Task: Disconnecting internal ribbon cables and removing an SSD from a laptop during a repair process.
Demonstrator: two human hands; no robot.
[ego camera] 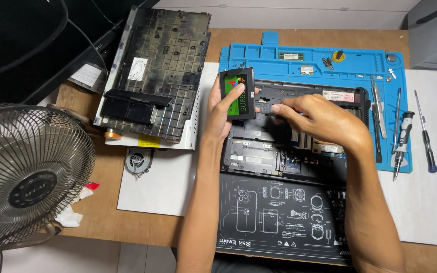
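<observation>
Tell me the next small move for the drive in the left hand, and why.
Probably lower the flat black drive toward the empty bay of the opened laptop. The left hand holds it tilted up above the chassis, while the right hand pinches something small beside it at the bay's edge.

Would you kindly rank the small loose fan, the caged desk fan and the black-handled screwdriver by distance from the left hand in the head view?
From the left hand:
1. Small loose fan, lower left on the white sheet.
2. Black-handled screwdriver, far right, on the white mat.
3. Caged desk fan, far left edge.
</observation>
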